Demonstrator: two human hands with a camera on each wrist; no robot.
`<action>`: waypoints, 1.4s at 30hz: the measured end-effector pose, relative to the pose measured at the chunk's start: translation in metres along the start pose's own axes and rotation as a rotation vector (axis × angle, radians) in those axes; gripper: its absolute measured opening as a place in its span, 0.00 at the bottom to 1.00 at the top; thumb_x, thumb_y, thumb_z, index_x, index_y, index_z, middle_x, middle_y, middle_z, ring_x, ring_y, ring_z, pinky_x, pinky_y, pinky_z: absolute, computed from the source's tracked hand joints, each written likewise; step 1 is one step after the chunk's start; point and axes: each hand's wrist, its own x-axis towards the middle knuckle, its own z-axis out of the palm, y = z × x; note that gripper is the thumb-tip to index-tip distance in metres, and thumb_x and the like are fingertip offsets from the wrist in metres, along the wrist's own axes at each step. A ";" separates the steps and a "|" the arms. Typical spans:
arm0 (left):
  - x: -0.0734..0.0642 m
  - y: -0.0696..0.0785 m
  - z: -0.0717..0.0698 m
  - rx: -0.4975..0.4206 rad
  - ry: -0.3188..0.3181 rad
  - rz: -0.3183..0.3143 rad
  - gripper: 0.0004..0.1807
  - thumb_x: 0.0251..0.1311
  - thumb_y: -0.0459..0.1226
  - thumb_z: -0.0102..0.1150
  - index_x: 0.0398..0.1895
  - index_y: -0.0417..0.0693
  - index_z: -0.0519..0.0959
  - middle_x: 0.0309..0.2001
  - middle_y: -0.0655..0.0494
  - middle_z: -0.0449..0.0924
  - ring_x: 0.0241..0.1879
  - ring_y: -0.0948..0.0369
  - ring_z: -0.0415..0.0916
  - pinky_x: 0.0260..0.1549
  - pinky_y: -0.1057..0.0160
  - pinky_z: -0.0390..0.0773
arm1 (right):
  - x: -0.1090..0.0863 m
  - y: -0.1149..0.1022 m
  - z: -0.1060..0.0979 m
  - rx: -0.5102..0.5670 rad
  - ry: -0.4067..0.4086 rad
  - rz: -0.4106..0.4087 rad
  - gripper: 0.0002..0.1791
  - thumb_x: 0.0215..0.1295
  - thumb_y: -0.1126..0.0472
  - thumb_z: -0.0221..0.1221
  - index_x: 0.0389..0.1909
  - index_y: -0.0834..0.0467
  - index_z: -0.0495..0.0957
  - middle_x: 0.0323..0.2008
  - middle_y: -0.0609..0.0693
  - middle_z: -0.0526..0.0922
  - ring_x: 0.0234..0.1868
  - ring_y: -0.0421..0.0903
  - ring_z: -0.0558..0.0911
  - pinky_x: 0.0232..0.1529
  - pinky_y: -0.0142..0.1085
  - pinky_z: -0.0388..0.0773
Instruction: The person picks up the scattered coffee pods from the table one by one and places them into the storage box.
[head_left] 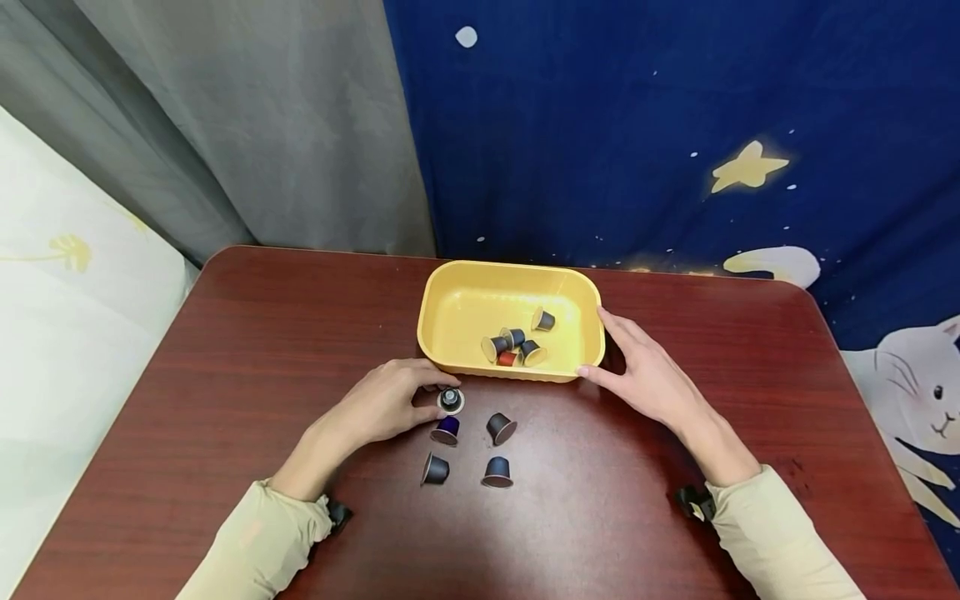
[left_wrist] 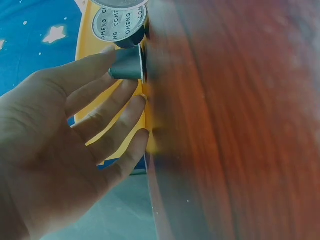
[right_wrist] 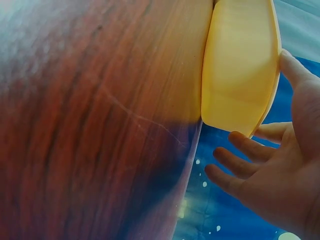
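At a dark coffee capsule [head_left: 450, 401] standing upright on its rim, my left hand [head_left: 382, 400] has its thumb and fingertips round either side. In the left wrist view the thumb tip overlaps the top of this dark capsule [left_wrist: 127, 63], and the other fingers fan out beyond it. A purple capsule [head_left: 446, 430] sits just in front of the thumb. My right hand [head_left: 652, 375] touches the right end of a yellow bin [head_left: 442, 317], thumb at the near corner and fingers extended along the end. Several capsules, one of them red [head_left: 509, 358], lie inside the bin.
Three more dark capsules lie nearby on the brown table [head_left: 637, 517]: one on the right [head_left: 501, 428], another at the front left [head_left: 435, 469], the third at the front right [head_left: 497, 472]. Grey and blue curtains [head_left: 570, 125] hang behind the table's far edge.
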 end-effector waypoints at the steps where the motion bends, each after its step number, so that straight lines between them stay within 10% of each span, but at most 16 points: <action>1: 0.000 0.000 0.000 0.007 -0.004 0.003 0.22 0.56 0.45 0.73 0.55 0.60 0.84 0.51 0.63 0.82 0.51 0.64 0.78 0.50 0.56 0.78 | -0.001 0.000 0.000 -0.002 -0.001 -0.002 0.55 0.59 0.32 0.63 0.79 0.51 0.49 0.72 0.54 0.62 0.72 0.54 0.63 0.67 0.55 0.63; 18: 0.002 0.004 0.004 0.028 0.006 -0.006 0.16 0.57 0.45 0.71 0.50 0.61 0.86 0.50 0.63 0.82 0.52 0.62 0.78 0.50 0.53 0.78 | -0.006 0.002 0.003 0.001 0.014 -0.001 0.54 0.59 0.33 0.63 0.79 0.50 0.49 0.72 0.54 0.63 0.72 0.54 0.63 0.68 0.54 0.63; 42: -0.018 0.008 -0.018 0.001 0.062 0.139 0.10 0.53 0.49 0.72 0.38 0.69 0.83 0.52 0.70 0.79 0.54 0.66 0.72 0.52 0.54 0.74 | -0.002 0.004 0.007 0.015 0.050 -0.014 0.53 0.59 0.36 0.65 0.79 0.50 0.52 0.73 0.54 0.60 0.71 0.53 0.63 0.68 0.53 0.62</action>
